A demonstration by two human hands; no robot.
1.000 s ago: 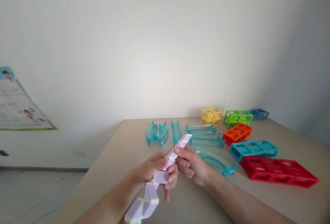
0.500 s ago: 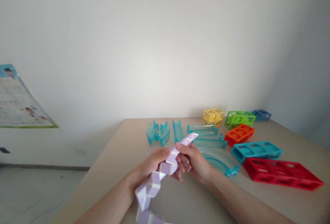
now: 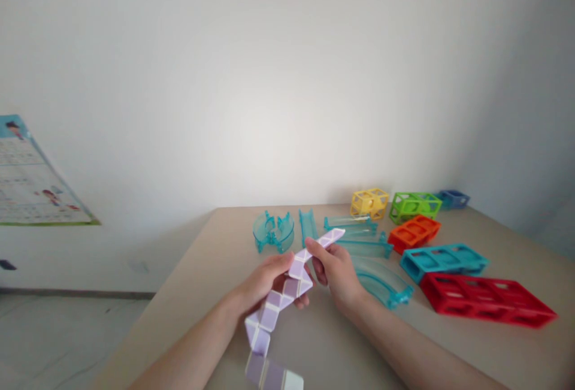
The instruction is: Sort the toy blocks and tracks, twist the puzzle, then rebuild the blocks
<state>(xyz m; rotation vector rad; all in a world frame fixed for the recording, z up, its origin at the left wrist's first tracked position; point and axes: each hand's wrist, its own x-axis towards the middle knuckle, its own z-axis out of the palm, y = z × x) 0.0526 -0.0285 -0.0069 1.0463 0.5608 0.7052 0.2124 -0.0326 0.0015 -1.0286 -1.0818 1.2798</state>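
Note:
A lilac and white snake puzzle (image 3: pixel 271 311), made of hinged wedge segments, runs from its pointed tip at the upper right down in a zigzag toward the bottom of the view. My left hand (image 3: pixel 276 273) grips it near the middle, thumb on top and fingers curled beneath. Closer to the pointed end, my right hand (image 3: pixel 331 264) pinches it between thumb and fingers. The lower end hangs bent to the right near the bottom edge.
On the table (image 3: pixel 202 270) lie clear teal curved pieces (image 3: pixel 273 231) and teal track pieces (image 3: pixel 366 249). To the right stand yellow (image 3: pixel 369 203), green (image 3: pixel 414 205), orange (image 3: pixel 414 233), blue (image 3: pixel 444 261) and red frame blocks (image 3: pixel 487 299). A poster (image 3: pixel 40 174) hangs left.
The snake puzzle's lower segments have turned and now lie flatter, with more of the tail end showing. Both hands stay on it; the right-hand fingers have curled in closer.

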